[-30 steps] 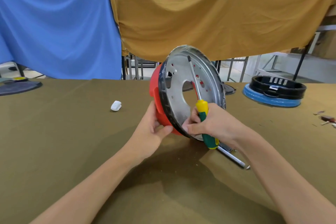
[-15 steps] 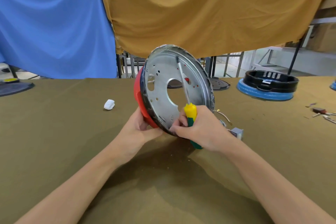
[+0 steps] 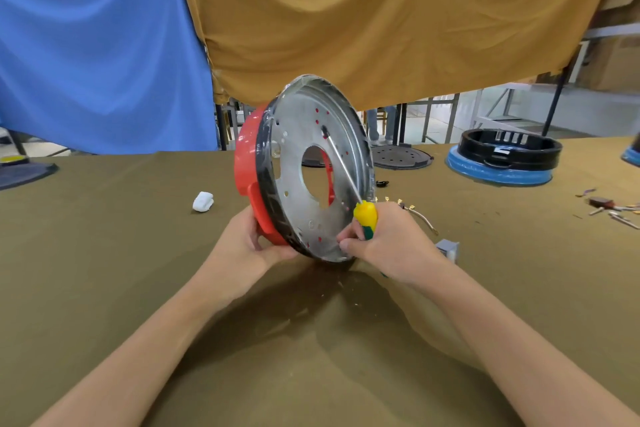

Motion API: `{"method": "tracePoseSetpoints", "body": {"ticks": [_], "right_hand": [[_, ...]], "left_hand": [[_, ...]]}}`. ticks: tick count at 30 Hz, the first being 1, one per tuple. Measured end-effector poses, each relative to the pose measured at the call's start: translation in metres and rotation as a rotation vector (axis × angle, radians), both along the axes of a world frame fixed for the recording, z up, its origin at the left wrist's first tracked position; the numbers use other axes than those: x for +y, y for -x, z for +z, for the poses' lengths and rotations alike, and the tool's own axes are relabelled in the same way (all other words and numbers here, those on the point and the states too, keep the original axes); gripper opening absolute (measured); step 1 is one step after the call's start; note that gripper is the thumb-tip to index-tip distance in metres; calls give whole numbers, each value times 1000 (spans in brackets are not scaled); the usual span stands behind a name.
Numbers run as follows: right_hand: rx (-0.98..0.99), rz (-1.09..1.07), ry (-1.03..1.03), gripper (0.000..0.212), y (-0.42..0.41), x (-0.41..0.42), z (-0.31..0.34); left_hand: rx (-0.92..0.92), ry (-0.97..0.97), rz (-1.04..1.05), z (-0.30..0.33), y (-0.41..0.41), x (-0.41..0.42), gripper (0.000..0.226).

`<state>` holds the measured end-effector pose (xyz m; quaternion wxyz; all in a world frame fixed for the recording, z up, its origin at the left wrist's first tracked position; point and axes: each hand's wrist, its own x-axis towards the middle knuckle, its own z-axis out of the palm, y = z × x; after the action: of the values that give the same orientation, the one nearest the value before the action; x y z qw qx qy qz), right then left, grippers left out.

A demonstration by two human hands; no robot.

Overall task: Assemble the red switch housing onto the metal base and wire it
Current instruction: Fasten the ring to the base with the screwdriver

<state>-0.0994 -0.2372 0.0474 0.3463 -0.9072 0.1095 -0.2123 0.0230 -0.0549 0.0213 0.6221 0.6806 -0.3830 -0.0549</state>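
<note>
While the olive-covered table (image 3: 104,270) is stretching out under my arms, I am propping the assembly on its edge near the table's middle, its lower rim touching the cloth. No writing on it is legible to me. Its round face is tilting up and toward my right, so its axis is running from lower left to upper right. The metal base (image 3: 298,180) is showing as a shiny silver disc with a large centre hole, small punched holes and red spots showing through; a black ring is sitting between it and the red switch housing (image 3: 247,163) behind. My left hand (image 3: 242,250) is curling its fingers round the housing's lower edge. My right hand (image 3: 388,243) is gripping the screwdriver (image 3: 363,215) by its yellow-green handle, the shaft slanting up-left across the disc, while thumb and forefinger are pinching at the rim.
</note>
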Motion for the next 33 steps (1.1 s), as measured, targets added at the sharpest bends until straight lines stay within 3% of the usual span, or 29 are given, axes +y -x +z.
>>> {"method": "tracePoseSetpoints", "body": {"ticks": [8,13,25,30,33], "right_hand": [[-15,-38,-37,41,-6,4,-10],[3,-40,-70,40,-7,6,-13],[-64,-120,25,46,-10,6,-16],[-8,-89,2,23,-13,5,-17],[-17,-75,34,32,-14,8,-20]], "left_hand": [[-288,-98,57,8,11,7,33],[-362,-102,90,8,13,8,42],[-260,-50,62,4,17,4,37],[-230,-18,35,1,16,4,40],[-246,-20,28,-2,16,2,44]]}}
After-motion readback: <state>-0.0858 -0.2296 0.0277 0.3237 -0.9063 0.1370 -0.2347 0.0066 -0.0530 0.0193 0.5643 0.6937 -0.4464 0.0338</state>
